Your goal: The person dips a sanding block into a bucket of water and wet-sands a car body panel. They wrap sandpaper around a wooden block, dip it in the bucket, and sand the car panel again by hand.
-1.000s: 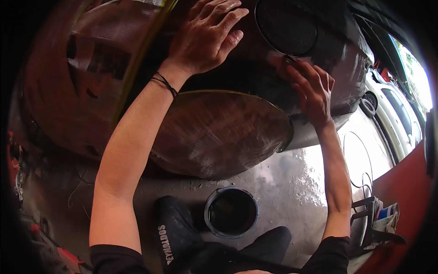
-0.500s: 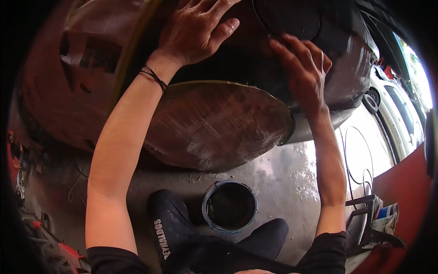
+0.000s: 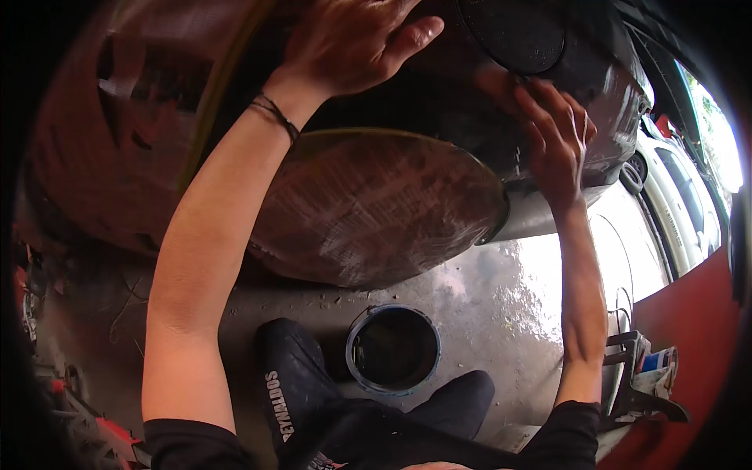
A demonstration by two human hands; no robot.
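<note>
The dark, wet-looking body panel [image 3: 439,106] of a car fills the top of the head view. My left hand [image 3: 352,47] rests on it with the thumb spread away; its fingertips run out of the top edge. Just below the round fuel flap [image 3: 517,31], my right hand [image 3: 558,137] presses on the panel with fingers bent and close together. What lies under those fingers, if anything, is hidden. Beneath both hands, a scuffed brownish cover [image 3: 376,207] hides the wheel area, edged by a yellowish line.
On the wet floor [image 3: 486,313], a round blue-rimmed bucket [image 3: 394,389] with dark liquid stands between my knees. A dark plastic stand [image 3: 627,384] holding a can [image 3: 658,360] is at right. A white car [image 3: 677,196] and a cable lie beyond; masking covers the panel at left.
My right hand has slid right and slightly down along the panel. My left hand has shifted a little right and up. The view has tilted slightly.
</note>
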